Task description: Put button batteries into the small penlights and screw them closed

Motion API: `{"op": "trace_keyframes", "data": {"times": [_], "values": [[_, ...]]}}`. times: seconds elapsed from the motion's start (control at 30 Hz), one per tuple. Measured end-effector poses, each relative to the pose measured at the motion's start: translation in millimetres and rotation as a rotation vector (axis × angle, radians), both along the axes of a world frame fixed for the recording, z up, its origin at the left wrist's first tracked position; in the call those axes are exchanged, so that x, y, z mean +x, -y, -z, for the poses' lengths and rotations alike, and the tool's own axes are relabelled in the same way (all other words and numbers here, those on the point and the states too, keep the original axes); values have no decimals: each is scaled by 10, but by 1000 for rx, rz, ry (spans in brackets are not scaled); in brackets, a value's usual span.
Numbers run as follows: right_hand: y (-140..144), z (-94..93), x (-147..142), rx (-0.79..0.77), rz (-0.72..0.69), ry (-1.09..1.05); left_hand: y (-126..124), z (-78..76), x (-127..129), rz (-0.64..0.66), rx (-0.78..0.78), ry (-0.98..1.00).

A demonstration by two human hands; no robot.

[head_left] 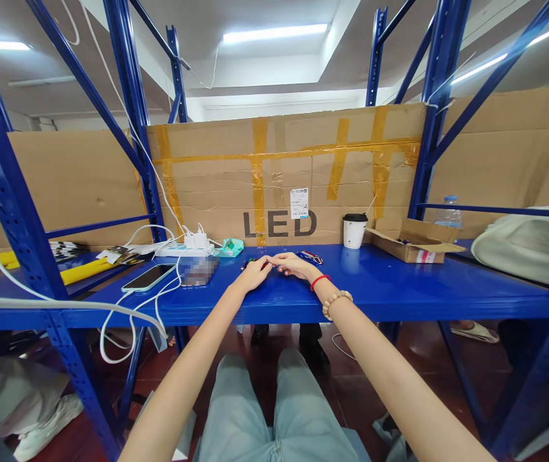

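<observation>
My left hand (pixel 253 274) rests on the blue tabletop (pixel 380 285), its fingers stretched toward the right. Coming from the other side, my right hand (pixel 291 264) meets it at the fingertips, with its fingers loosely bent. I see nothing held in either hand. Partly hidden behind my left hand are small coloured pen-like items (pixel 248 262). Just beyond my right hand lies a small cluster of blue, red and silvery items (pixel 311 257), too small to make out.
Left stand a phone (pixel 149 278), white cables, a power strip (pixel 171 250) and a green tissue pack (pixel 229 248). A lidded paper cup (pixel 354 231) and an open cardboard box (pixel 411 242) are right. Blue posts (pixel 132 96) flank the table; a cardboard panel (pixel 216 186) backs it.
</observation>
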State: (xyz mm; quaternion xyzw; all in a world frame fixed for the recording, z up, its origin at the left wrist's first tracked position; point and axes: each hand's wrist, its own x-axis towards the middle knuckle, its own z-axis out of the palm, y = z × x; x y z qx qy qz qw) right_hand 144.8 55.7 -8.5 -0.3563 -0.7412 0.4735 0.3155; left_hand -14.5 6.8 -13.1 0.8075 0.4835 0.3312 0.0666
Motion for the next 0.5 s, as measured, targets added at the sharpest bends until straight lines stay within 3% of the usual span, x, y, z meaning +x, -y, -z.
{"op": "trace_keyframes", "data": {"times": [0.5], "values": [[-53, 49, 26, 85, -27, -17, -204, 112, -29, -20, 67, -30]]}}
